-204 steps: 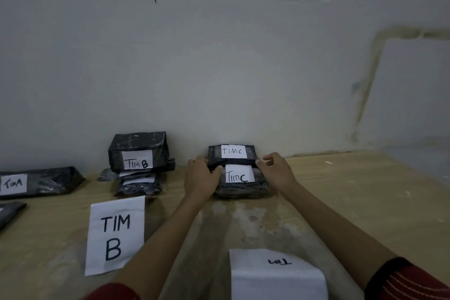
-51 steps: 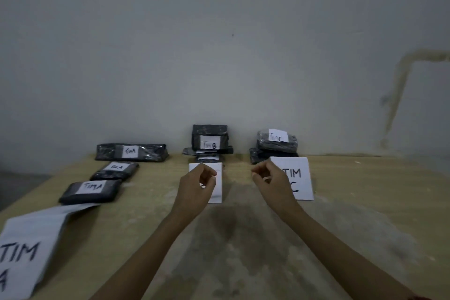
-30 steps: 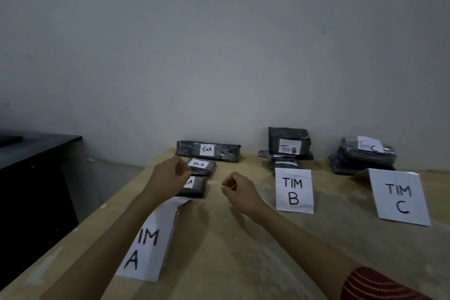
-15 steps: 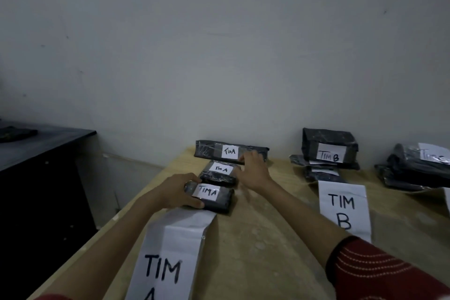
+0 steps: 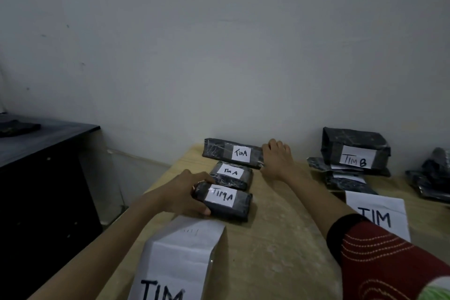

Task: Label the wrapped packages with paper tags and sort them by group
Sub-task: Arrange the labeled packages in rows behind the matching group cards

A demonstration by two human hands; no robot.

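The left hand point(image 5: 182, 193) curls round the left end of the nearest Tim A package point(image 5: 226, 202), thumb along its front edge and fingers over the top. The right hand point(image 5: 276, 159) lies with fingers fairly straight against the right end of the long Tim A package point(image 5: 231, 153) by the wall, touching it without gripping. Between the two sits the middle Tim A package point(image 5: 231, 174), so all three lie in a row on the desk point(image 5: 275, 246). The step in hand looks like squaring up the A group, since every package here already carries a tag. The next move probably calls for nudging the blocks straight and close without rucking the paper. They are soft-edged blocks in glossy, crinkled black plastic, each with a white tag handwritten in marker. A folded paper sign point(image 5: 180, 258) lettered TIM stands in front. To the right is the Tim B stack point(image 5: 355, 151), on pale, scuffed wood
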